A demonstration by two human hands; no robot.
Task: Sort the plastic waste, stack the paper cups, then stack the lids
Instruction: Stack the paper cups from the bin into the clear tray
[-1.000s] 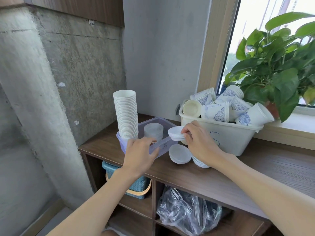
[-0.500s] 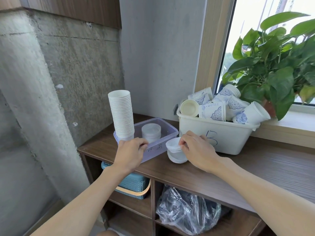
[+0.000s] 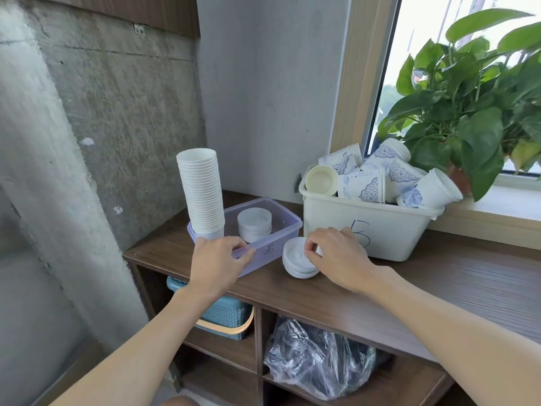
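**Desk:** What fills your feed?

**Operator:** The biggest thing I see is a wooden shelf unit (image 3: pixel 439 273) along the wall. A leafy plant (image 3: pixel 468 112) stands on the sill at two o'clock. Just in front of it a white tub (image 3: pixel 380 230) marked B sits on the shelf top, heaped with printed cups (image 3: pixel 369 186) lying every way.

**Desk:** And the sorted things?

**Operator:** At nine o'clock from the tub is a clear box (image 3: pixel 281 230). A tall stack of plain cups (image 3: pixel 202 194) stands upright at its left end, with a short stack of lids (image 3: pixel 254 225) just beside it.

**Desk:** Hands?

**Operator:** The left hand (image 3: pixel 216 259) grips the box's near wall, fingers curled over the rim. The right hand (image 3: pixel 336 253) pinches the top of the loose lids (image 3: pixel 295 259). These are piled on the shelf top between box and tub, close to both.

**Desk:** Below?

**Operator:** I see a crumpled plastic bag (image 3: pixel 316 358) at six o'clock and a blue basket (image 3: pixel 225 315) at seven, under the box.
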